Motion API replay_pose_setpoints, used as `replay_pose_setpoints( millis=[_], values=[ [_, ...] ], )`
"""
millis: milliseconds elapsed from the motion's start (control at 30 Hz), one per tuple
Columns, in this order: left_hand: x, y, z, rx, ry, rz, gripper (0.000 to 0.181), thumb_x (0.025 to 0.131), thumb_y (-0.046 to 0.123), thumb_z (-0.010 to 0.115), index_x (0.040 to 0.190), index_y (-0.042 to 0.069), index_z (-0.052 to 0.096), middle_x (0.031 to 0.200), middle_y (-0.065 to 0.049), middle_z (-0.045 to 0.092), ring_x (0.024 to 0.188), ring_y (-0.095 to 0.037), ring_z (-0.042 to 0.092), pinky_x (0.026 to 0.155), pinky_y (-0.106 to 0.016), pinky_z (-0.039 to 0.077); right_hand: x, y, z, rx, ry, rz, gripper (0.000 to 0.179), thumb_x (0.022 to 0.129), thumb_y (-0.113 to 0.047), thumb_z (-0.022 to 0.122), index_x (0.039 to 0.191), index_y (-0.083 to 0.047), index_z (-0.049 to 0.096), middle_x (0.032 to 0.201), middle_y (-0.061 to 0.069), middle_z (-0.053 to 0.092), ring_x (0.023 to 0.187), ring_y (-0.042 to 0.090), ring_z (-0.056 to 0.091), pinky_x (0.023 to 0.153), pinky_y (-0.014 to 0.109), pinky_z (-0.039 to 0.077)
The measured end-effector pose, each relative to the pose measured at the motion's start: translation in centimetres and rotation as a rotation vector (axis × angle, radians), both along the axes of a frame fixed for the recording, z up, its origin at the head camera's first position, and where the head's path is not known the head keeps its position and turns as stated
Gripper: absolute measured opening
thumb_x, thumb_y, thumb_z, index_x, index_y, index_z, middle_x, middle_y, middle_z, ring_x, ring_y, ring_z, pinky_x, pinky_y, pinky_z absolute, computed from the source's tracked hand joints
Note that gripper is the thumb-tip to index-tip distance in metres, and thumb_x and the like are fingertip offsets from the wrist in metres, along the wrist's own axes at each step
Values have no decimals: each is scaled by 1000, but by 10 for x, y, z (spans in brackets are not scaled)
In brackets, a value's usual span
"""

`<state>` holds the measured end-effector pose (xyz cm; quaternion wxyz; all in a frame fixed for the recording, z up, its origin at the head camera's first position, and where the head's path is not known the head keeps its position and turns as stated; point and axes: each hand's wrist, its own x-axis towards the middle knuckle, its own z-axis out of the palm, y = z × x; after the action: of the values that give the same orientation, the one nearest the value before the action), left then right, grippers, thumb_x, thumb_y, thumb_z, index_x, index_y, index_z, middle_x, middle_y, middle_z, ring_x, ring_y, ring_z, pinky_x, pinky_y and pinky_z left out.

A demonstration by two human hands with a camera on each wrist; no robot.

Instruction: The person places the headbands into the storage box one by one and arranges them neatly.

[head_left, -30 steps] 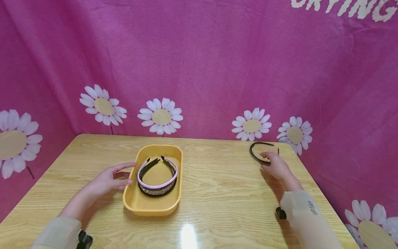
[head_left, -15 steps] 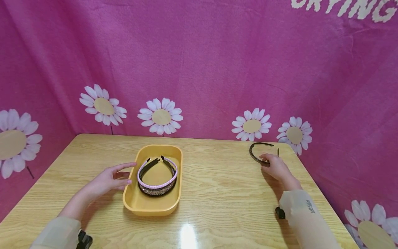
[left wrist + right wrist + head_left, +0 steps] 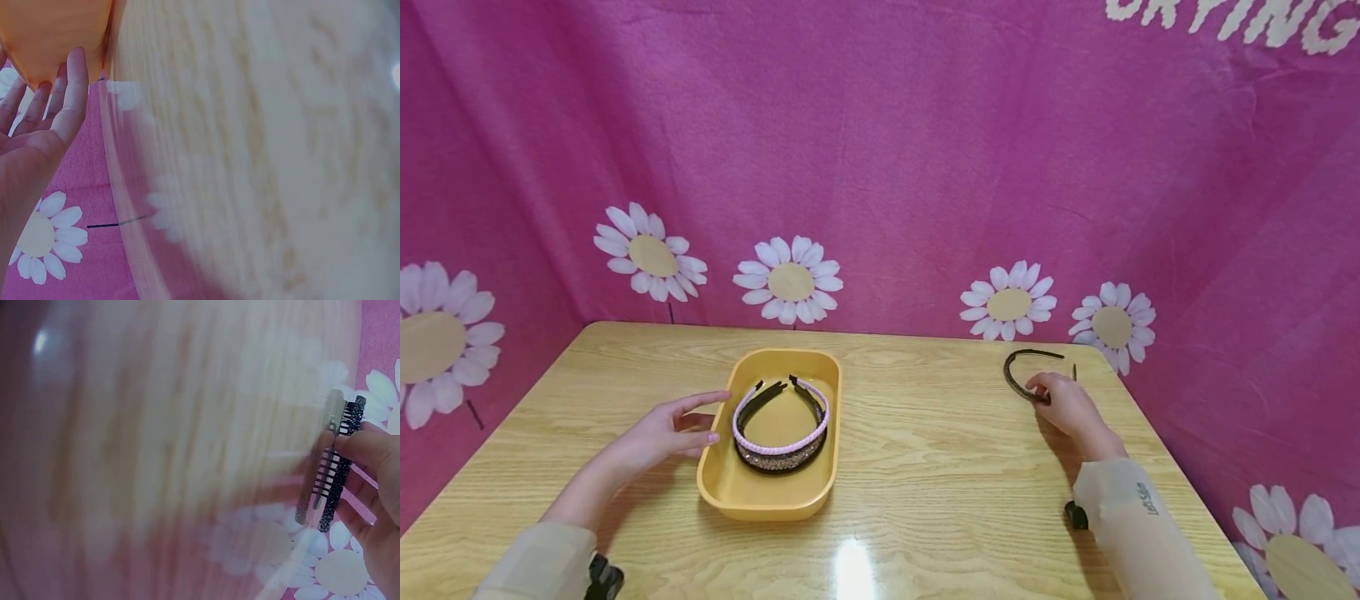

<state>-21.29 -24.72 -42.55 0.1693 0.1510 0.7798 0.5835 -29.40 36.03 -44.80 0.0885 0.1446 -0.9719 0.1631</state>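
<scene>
My right hand point(image 3: 1070, 410) pinches a dark, thin headband point(image 3: 1010, 377) at the back right of the table. In the right wrist view the thumb lies across this black glittery, toothed headband point(image 3: 337, 481), with the fingers behind it. On the left, my left hand point(image 3: 651, 432) touches the side of a yellow plastic tray point(image 3: 769, 510) with spread, fairly straight fingers. The left wrist view has the fingertips against the tray's outer wall point(image 3: 50, 34). Inside the tray a lilac braided headband point(image 3: 772, 451) lies over a wider dark sequined headband point(image 3: 781, 462).
A light wood-grain table point(image 3: 925, 467) carries everything. Behind it and along both sides hangs a magenta cloth point(image 3: 880, 167) printed with white daisies. The table's right edge point(image 3: 1172, 454) runs close beside my right forearm.
My right fingers have closed on the dark headband, and it has shifted slightly toward me. The left hand and tray stay where they were.
</scene>
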Motion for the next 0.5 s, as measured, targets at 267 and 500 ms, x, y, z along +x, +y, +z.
replay_pose_setpoints(
  millis=[267, 500],
  values=[
    [0, 0, 0, -9, 6, 1, 67, 88, 13, 66, 145, 3, 32, 135, -33, 43, 122, -41, 47, 82, -36, 56, 1, -1, 1, 46, 34, 30, 21, 73, 10, 67, 90, -3, 66, 80, 8, 61, 75, 25, 57, 70, 45, 51],
    [-1, 0, 0, -13, 8, 4, 66, 88, 12, 65, 145, 2, 33, 136, -33, 42, 122, -42, 46, 83, -35, 56, 4, -2, 4, 51, 7, 11, 20, 74, 7, 68, 90, -5, 65, 82, 9, 60, 76, 24, 56, 71, 45, 51]
  ],
)
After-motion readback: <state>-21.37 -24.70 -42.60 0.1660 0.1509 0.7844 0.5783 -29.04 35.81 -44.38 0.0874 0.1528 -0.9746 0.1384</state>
